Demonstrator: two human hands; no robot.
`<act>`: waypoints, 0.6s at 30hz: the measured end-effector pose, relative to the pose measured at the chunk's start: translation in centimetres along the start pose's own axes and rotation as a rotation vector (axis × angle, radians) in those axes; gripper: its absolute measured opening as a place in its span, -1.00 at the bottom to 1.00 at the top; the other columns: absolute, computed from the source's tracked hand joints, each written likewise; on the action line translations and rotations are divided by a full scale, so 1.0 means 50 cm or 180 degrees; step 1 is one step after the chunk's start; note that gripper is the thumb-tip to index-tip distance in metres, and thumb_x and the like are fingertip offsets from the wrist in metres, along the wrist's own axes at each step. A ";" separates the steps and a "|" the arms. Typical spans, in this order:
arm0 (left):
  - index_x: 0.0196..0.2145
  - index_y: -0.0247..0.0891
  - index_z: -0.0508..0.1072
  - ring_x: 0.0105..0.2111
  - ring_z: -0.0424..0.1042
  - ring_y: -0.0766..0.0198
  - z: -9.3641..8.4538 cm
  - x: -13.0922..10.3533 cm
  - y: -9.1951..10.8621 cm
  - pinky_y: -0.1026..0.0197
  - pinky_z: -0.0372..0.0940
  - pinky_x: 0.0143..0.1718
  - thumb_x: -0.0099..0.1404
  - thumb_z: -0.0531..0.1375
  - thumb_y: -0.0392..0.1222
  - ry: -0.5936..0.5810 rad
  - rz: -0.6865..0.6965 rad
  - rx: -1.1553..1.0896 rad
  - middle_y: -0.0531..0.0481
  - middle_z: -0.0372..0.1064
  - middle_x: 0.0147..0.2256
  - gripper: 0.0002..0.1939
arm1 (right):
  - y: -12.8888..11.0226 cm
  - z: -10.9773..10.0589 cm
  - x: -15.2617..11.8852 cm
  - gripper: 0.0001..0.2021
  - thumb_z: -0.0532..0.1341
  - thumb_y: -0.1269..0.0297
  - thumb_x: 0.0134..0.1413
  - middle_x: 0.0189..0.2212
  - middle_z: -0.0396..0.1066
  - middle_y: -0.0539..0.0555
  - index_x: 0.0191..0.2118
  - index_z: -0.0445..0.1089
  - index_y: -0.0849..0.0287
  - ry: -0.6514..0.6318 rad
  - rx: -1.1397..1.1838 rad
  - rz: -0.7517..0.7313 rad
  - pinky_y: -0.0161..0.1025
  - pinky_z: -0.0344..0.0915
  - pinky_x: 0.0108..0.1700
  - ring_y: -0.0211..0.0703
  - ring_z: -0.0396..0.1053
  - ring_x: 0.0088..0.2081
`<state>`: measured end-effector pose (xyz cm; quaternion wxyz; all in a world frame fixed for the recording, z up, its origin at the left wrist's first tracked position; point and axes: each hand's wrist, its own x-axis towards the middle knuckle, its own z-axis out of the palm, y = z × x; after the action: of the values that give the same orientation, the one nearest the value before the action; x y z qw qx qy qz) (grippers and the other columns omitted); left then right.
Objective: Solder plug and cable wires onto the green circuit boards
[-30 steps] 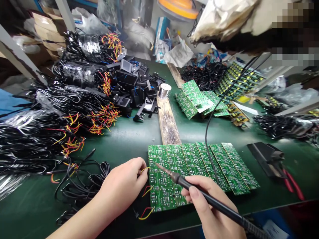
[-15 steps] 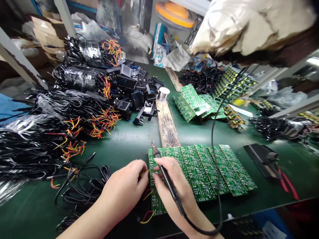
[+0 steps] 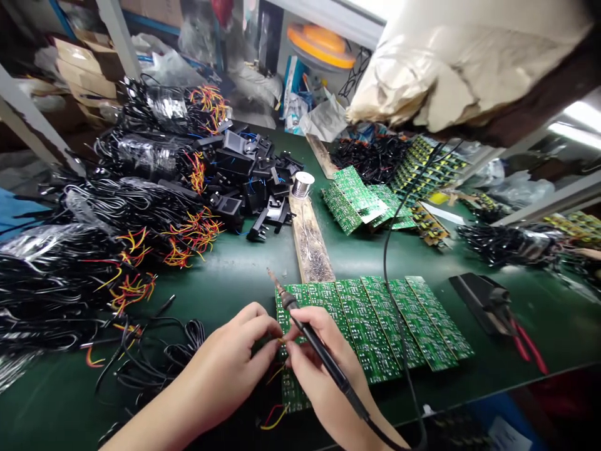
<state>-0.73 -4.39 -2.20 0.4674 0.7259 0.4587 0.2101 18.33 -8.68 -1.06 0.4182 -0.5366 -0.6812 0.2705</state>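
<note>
Fingers (image 3: 263, 327) of the left hand (image 3: 230, 357) are closed in a pinch at the left edge of the near circuit boards (image 3: 370, 329); a short length of yellow wire (image 3: 282, 341) shows at their tips. The right hand (image 3: 317, 379) grips a soldering iron (image 3: 323, 354) pen-fashion, its thumb and a fingertip brought up to the same wire, apparently steadying it. How firmly either pinch bears is not visible.

Head view, the only one on record: the iron's tip (image 3: 269, 273) points to eleven o'clock, past the boards' far left corner, apart from the wire. The boards lie in an overlapping row from beneath the right hand toward three o'clock. At six o'clock from the pinch, a red-and-yellow wire pair (image 3: 276, 418) stands out from the same edge. The solder spool (image 3: 303, 186) is at twelve o'clock, on a scorched wooden strip (image 3: 310, 244); loose black cables (image 3: 181, 347) lie at nine, red-handled pliers (image 3: 534, 352) at three.

Assessment: the step in hand is judged to be placing or straightening a wire end at the board edge, the iron parked in the grip. The next move calls for a steady left pinch, with the hot tip turned inward clear of the fingers.
</note>
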 end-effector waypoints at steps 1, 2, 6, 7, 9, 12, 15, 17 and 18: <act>-0.19 -0.09 0.51 -0.18 0.45 0.28 -0.002 0.000 0.001 0.21 0.30 -0.12 0.50 0.11 -0.19 -0.0068 0.0014 -0.0069 0.08 0.39 -0.16 -0.83 | 0.001 -0.003 -0.002 -0.61 0.19 0.57 0.32 0.00 0.47 0.08 0.15 0.35 0.00 -0.0030 0.0000 -0.0081 -0.11 0.54 0.12 -0.09 0.55 0.00; -0.21 -0.09 0.50 -0.19 0.45 0.29 -0.004 0.000 0.003 0.22 0.31 -0.14 0.49 0.12 -0.21 -0.0147 0.0018 -0.0128 0.08 0.39 -0.17 -0.84 | 0.003 -0.005 -0.004 -0.61 0.18 0.57 0.33 0.00 0.47 0.08 0.15 0.36 -0.01 -0.0069 0.0008 -0.0168 -0.10 0.53 0.14 -0.09 0.53 0.02; -0.30 -0.13 0.43 -0.22 0.44 0.29 -0.002 0.001 0.014 0.22 0.31 -0.16 0.49 0.11 -0.20 -0.0227 -0.0025 -0.0005 0.09 0.36 -0.22 -0.82 | 0.012 -0.012 -0.004 -0.60 0.12 0.57 0.38 0.03 0.45 0.09 0.18 0.38 0.00 -0.0279 0.0042 -0.0423 -0.12 0.50 0.18 -0.11 0.50 0.06; -0.30 -0.13 0.43 -0.22 0.44 0.28 0.002 0.001 0.017 0.20 0.31 -0.15 0.51 0.09 -0.19 -0.0161 -0.0039 0.0162 0.08 0.36 -0.21 -0.81 | 0.014 -0.013 -0.003 -0.59 0.11 0.57 0.39 0.05 0.44 0.10 0.19 0.38 0.00 -0.0296 0.0027 -0.0438 -0.11 0.50 0.20 -0.10 0.49 0.07; -0.24 -0.14 0.44 -0.21 0.46 0.25 0.011 0.004 0.021 0.16 0.31 -0.14 0.54 0.05 -0.17 0.0015 -0.0079 0.0621 0.05 0.37 -0.17 -0.79 | 0.019 -0.020 -0.002 -0.59 0.11 0.56 0.42 0.07 0.43 0.12 0.23 0.37 0.01 -0.0227 -0.0039 -0.0428 -0.07 0.49 0.23 -0.08 0.48 0.10; -0.16 -0.15 0.46 -0.23 0.48 0.22 0.025 0.008 0.021 0.13 0.29 -0.19 0.58 0.02 -0.15 0.0187 -0.0177 0.1302 0.01 0.38 -0.11 -0.77 | 0.025 -0.045 -0.007 -0.62 0.18 0.49 0.44 0.12 0.41 0.14 0.25 0.37 0.00 -0.0031 -0.0183 -0.0299 -0.01 0.46 0.27 -0.05 0.46 0.14; -0.16 -0.15 0.47 -0.28 0.49 0.22 0.035 0.010 0.016 0.15 0.26 -0.27 0.59 0.02 -0.13 0.0277 -0.0240 0.1697 0.00 0.39 -0.12 -0.75 | 0.026 -0.089 -0.025 -0.71 0.25 0.36 0.45 0.11 0.46 0.09 0.19 0.45 -0.05 0.0190 -0.0440 -0.0106 -0.03 0.49 0.24 -0.05 0.48 0.13; -0.16 -0.14 0.48 -0.30 0.48 0.23 0.038 0.009 0.013 0.15 0.24 -0.30 0.58 0.03 -0.12 0.0310 -0.0247 0.1807 0.01 0.40 -0.13 -0.76 | 0.024 -0.122 -0.043 -0.78 0.26 0.28 0.46 0.03 0.53 0.05 0.12 0.50 -0.07 0.0346 -0.0593 0.0070 -0.09 0.57 0.15 -0.07 0.57 0.01; -0.17 -0.13 0.48 -0.31 0.48 0.24 0.039 0.008 0.012 0.15 0.24 -0.31 0.58 0.04 -0.12 0.0312 -0.0246 0.1814 0.02 0.40 -0.13 -0.77 | 0.024 -0.137 -0.052 -0.80 0.26 0.25 0.46 -0.03 0.57 0.03 0.10 0.52 -0.07 0.0382 -0.0609 0.0199 -0.15 0.62 0.06 -0.10 0.61 -0.07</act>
<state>1.18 -5.06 -2.68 0.2296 0.7989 0.5486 0.0896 25.01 -11.40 0.70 0.3964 -0.6102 -0.6606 0.1846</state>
